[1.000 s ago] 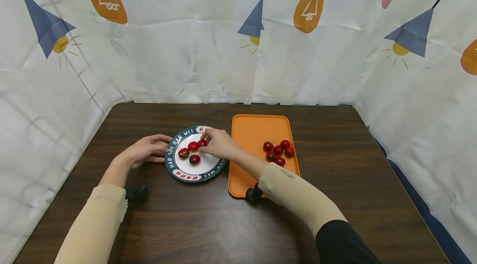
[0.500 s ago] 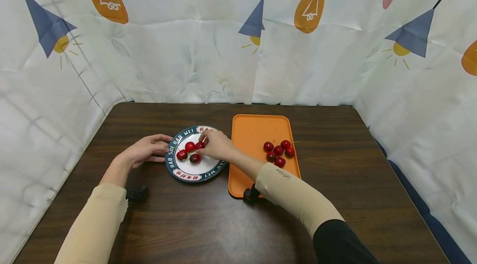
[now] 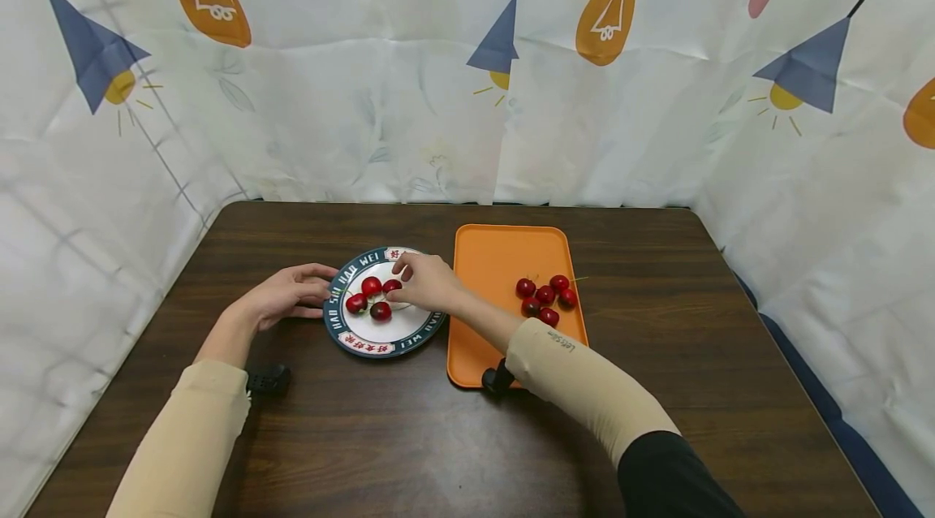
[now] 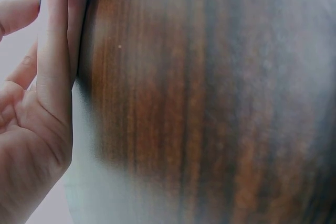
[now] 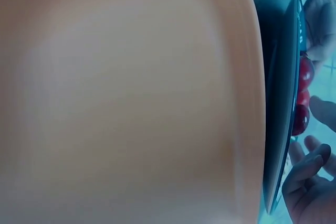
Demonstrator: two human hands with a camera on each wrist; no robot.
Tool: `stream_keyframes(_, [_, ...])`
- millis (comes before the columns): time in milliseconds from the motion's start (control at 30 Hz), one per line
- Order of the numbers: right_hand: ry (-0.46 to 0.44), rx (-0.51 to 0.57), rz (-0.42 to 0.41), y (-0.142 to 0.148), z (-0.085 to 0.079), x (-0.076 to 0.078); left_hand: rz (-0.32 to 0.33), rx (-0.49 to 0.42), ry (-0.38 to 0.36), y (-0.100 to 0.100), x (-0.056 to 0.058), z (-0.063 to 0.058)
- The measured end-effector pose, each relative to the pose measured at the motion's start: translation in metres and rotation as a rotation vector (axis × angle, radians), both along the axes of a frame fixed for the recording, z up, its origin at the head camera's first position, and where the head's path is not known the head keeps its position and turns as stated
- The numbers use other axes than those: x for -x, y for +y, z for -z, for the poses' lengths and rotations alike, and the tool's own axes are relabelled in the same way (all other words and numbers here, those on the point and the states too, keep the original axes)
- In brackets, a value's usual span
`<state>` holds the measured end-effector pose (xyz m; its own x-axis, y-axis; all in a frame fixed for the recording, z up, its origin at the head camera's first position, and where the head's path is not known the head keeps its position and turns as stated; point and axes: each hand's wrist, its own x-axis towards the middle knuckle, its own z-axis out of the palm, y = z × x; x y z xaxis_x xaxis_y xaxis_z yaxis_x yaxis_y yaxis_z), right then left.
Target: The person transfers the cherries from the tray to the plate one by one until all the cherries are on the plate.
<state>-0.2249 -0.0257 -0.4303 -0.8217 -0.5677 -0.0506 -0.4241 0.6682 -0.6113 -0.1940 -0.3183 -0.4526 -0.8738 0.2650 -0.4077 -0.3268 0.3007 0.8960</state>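
Observation:
Several dark red cherries [image 3: 372, 286] lie close together on a round white plate [image 3: 364, 349] with a patterned blue-green rim, left of centre. Over the plate's right part hovers my right hand [image 3: 427, 284]; its thumb and fingers are apart beside the rightmost cherry [image 3: 392, 286]. The right wrist view shows a gap between its thumb [image 5: 323, 112] and fingers, with nothing seen in it. My left hand [image 3: 290, 295] touches the plate's left rim with extended fingers [image 4: 53, 40].
Right of the plate lies an orange tray [image 3: 504, 250], with a cluster of several more cherries [image 3: 545, 295] on its right side. Both stand on a dark wooden table [image 3: 380, 437]. A printed white curtain [image 3: 365, 120] hangs behind the table and at both sides.
The cherries on the plate have shifted slightly left. My right hand has moved slightly left and partly back, its fingers now apart from the cherries. The left hand stays at the rim.

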Motion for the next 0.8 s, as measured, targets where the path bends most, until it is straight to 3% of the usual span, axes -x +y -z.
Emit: stream_keyframes(800, [-0.03, 0.102, -0.016, 0.049, -0.015, 0.002, 0.005, 0.019, 0.011, 0.0, -0.001, 0.0])
